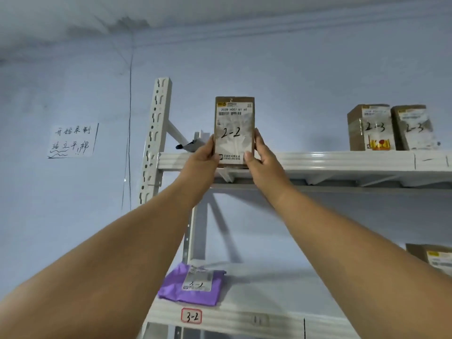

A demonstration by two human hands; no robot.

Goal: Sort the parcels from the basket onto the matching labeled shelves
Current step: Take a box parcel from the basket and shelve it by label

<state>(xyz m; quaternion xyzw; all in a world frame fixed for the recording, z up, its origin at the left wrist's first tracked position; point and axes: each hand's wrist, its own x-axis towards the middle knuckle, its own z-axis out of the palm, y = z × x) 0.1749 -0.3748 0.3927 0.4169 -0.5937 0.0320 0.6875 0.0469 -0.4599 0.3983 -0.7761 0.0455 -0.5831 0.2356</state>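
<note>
Parcel: I held the cardboard parcel [234,130] marked 2-2 upright, its base at the front edge of the top shelf [318,160].
Left hand [203,159]: fingers clasped its left edge.
Right hand [260,159]: fingers clasped its right edge.
Neighbours: two 2-3 boxes [391,128] stood farther right; a purple bag [193,285] lay above the 3-2 label [191,316].

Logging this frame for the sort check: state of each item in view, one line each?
2-2 box: upright, held at the top shelf edge, label facing the camera.
Left hand: gripping the box's left side.
Right hand: gripping the box's right side.
2-3 boxes: upright on the top shelf, side by side.
Purple bag: lying flat on the shelf tagged 3-2.
Marker: lying on the top shelf.
</note>
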